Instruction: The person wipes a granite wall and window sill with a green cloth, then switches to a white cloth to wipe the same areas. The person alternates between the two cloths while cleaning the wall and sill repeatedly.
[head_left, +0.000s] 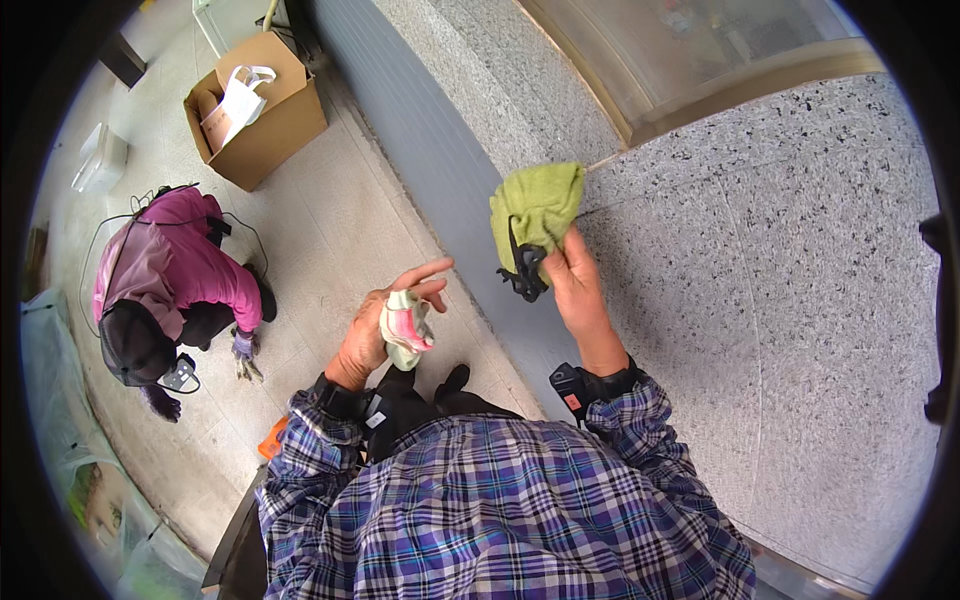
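Observation:
My right hand (576, 289) pinches a green towelling cloth (541, 199) between thumb and fingers, above the edge of the speckled stone surface. A crumpled black item (529, 274), perhaps a strap or thin plastic, hangs against the lower side of this cloth; its exact kind is unclear. My left hand (365, 330) holds a small bunched cloth (405, 328), pale green and white with pink stripes. The index and middle fingers of that hand stretch out towards the right, past the bunched cloth. A gap separates my two hands, and both cloths are off any surface.
A speckled stone ledge (675, 300) fills the right side, with a grey band (427, 142) along its side. On the floor, a person (176, 262) crouches at left, wearing gloves. Beyond stand an open cardboard box (270, 135) holding a white bag (244, 101), and a clear plastic bin (103, 159).

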